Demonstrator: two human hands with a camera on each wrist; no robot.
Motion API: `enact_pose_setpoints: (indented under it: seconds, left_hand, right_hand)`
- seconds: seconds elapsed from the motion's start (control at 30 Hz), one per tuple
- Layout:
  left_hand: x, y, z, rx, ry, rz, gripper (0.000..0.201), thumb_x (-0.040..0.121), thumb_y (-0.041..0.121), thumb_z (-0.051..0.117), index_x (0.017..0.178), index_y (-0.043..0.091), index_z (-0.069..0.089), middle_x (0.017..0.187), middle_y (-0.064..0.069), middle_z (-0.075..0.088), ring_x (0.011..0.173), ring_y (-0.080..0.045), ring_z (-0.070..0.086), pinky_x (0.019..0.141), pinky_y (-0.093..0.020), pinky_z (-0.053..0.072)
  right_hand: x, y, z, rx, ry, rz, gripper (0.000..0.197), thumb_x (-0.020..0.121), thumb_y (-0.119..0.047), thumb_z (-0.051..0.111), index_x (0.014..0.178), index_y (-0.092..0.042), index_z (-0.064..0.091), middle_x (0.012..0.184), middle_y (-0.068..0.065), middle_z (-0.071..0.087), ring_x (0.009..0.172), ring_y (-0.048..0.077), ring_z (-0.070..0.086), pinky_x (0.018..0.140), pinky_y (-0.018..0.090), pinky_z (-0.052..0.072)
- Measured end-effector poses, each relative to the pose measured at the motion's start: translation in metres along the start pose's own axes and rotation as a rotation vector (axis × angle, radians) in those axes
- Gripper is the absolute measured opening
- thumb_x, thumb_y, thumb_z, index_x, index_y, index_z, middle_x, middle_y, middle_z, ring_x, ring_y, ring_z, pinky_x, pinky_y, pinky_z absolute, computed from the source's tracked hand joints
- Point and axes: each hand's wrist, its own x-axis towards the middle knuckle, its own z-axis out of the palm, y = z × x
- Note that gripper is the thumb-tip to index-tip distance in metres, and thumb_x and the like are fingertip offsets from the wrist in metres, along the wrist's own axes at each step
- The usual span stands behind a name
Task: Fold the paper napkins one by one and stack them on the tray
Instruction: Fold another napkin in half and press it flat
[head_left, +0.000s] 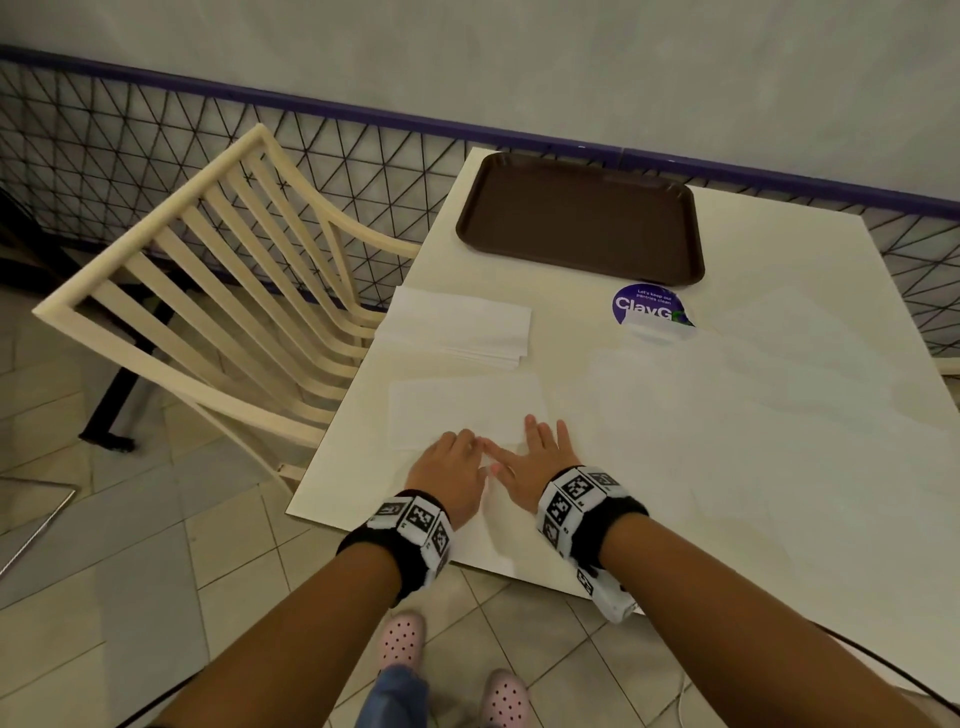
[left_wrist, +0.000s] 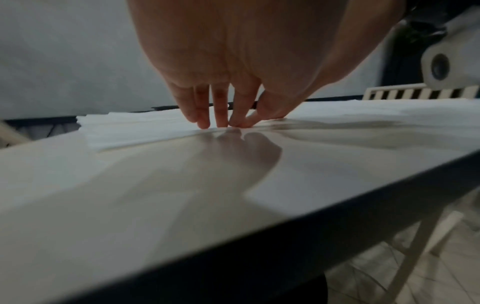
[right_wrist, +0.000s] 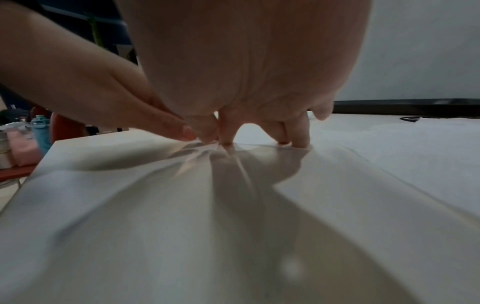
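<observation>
Near the table's front edge a folded white napkin lies flat, long axis left to right, just in front of the napkin stack, with the brown tray well beyond at the far edge. Left hand and right hand hold nothing; straight fingertips press its near edge, forefingers touching.

Napkin, napkin stack and tray on the table

1 white paper napkin lies flat near the table's front edge, a wide rectangle, its near long edge under fingertips of both hands. Just behind it, apart from it, lies the stack of white napkins, edges slightly fanned at the near right corner, its left end at the table's left edge. The brown rectangular tray, rounded corners and raised rim, sits at the far edge with nothing on it.
</observation>
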Motion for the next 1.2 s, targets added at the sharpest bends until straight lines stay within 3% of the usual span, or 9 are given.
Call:
enact_pose_setpoints:
  seconds: [0.33,0.63,0.83,0.93,1.0,1.07,1.1,1.13,1.2]
  left_hand:
    - [-0.027,-0.041,0.0,-0.049,0.007,-0.175,0.041,0.1,0.021,0.025,0.139,0.007,0.033,0.138,-0.005,0.034,0.122,-0.02,0.038,0.1,-0.026,0.035]
    - [-0.022,-0.06,-0.016,0.14,-0.089,-0.177,0.039,0.1,0.027,0.026,0.125,0.006,0.048,0.133,-0.007,0.041,0.121,-0.022,0.04,0.107,-0.029,0.028]
    - [0.011,-0.047,-0.024,-0.038,-0.117,-0.013,0.06,0.098,0.034,0.039,0.148,0.013,0.013,0.154,-0.002,0.016,0.141,-0.018,0.02,0.114,-0.028,0.022]
    - [0.027,-0.044,-0.031,0.04,-0.168,0.003,0.057,0.099,0.026,0.038,0.149,0.014,0.013,0.149,-0.006,0.022,0.135,-0.022,0.028,0.105,-0.031,0.035]
    - [0.036,-0.042,-0.032,0.127,-0.113,0.057,0.052,0.094,0.016,0.047,0.143,0.009,0.032,0.138,-0.012,0.038,0.121,-0.025,0.045,0.092,-0.027,0.045]
    - [0.042,-0.044,-0.029,0.229,-0.038,0.127,0.036,0.063,0.015,0.07,0.098,0.008,0.073,0.092,-0.012,0.067,0.072,-0.021,0.065,0.049,-0.018,0.049]
    - [0.044,-0.045,-0.029,0.247,0.002,0.129,0.028,0.045,0.016,0.073,0.072,0.01,0.077,0.068,-0.008,0.066,0.049,-0.017,0.061,0.032,-0.015,0.038]
    - [0.048,-0.048,-0.029,0.246,0.024,0.163,0.029,0.034,0.016,0.078,0.061,0.008,0.075,0.058,-0.01,0.063,0.041,-0.016,0.057,0.027,-0.013,0.032]
    - [0.047,-0.048,-0.041,0.265,-0.138,0.215,0.043,0.05,0.012,0.082,0.09,-0.001,0.072,0.083,-0.018,0.066,0.063,-0.028,0.064,0.044,-0.021,0.048]
  right_hand:
    - [-0.002,0.006,-0.001,-0.001,0.014,-0.027,0.048,0.102,-0.038,0.013,0.149,-0.037,0.005,0.158,0.017,-0.008,0.147,0.031,0.0,0.118,0.05,-0.007]
    - [0.001,0.026,0.007,-0.067,0.107,-0.058,0.05,0.104,-0.021,0.012,0.151,-0.007,0.004,0.16,0.007,-0.005,0.149,0.019,0.003,0.121,0.038,-0.001]
    - [0.009,0.026,0.003,-0.169,0.204,-0.104,0.044,0.101,-0.017,0.029,0.142,0.0,0.031,0.154,0.015,0.022,0.14,0.025,0.027,0.12,0.039,0.004]
    - [0.015,0.025,-0.003,-0.048,0.26,-0.11,0.037,0.099,-0.014,0.032,0.133,-0.002,0.043,0.141,0.014,0.043,0.13,0.025,0.042,0.12,0.036,0.007]
    - [0.017,0.023,-0.009,-0.025,0.283,-0.097,0.037,0.098,-0.014,0.034,0.132,-0.003,0.044,0.134,0.014,0.05,0.125,0.026,0.047,0.12,0.035,0.009]
    - [0.018,0.021,-0.014,-0.057,0.279,-0.089,0.038,0.099,-0.016,0.034,0.134,-0.003,0.041,0.132,0.014,0.051,0.122,0.028,0.049,0.119,0.035,0.011]
    - [0.018,0.019,-0.016,-0.077,0.274,-0.092,0.039,0.099,-0.018,0.035,0.135,-0.004,0.04,0.133,0.014,0.05,0.122,0.029,0.049,0.119,0.036,0.011]
    - [0.019,0.017,-0.017,-0.089,0.28,-0.093,0.04,0.099,-0.022,0.038,0.135,-0.005,0.042,0.132,0.014,0.051,0.121,0.028,0.051,0.119,0.036,0.014]
    - [0.023,0.014,-0.02,-0.09,0.362,-0.071,0.042,0.081,-0.034,0.068,0.116,-0.011,0.064,0.11,0.01,0.066,0.098,0.022,0.066,0.107,0.034,0.039]
